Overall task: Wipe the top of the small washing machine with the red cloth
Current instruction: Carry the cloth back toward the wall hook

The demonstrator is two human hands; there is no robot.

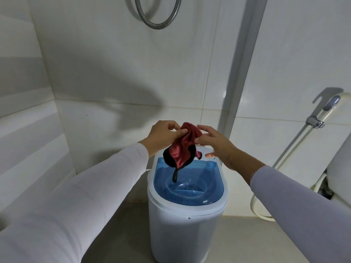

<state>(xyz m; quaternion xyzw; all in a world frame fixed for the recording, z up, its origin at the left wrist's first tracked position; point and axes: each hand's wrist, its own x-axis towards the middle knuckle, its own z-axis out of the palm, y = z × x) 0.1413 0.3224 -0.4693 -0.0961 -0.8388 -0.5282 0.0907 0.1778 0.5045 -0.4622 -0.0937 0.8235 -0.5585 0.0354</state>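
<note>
Red fabric edged in black, one red cloth point(187, 144), hangs bunched in the centre of the frame, above the back of one small washing machine point(187, 221). Two hands meet at it. From the left of the frame the left hand point(163, 134) pinches the cloth's upper part between thumb and curled fingers. From the right the right hand point(213, 142) touches the cloth's right edge with thumb and forefinger, its other fingers spread and relaxed; whether it truly grips the fabric cannot be told. A black strip of the cloth dangles down in front of the machine's lid. Two long pale sleeves run from the hands to the lower corners of the frame.

The machine is a white tub with one translucent blue lid point(188, 184), closed; through the lid a ribbed basket shows, and nothing can be made out inside it. A white control panel lies behind the lid, mostly hidden by the cloth and the right hand.

The machine stands on a beige tiled floor point(266, 240) in a corner of white tiled walls point(114, 63). One metal shower hose point(157, 25) loops at the top centre. One hand sprayer point(331, 103) with its pale hose hangs at the right edge, beside a white toilet point(340, 168)
</note>
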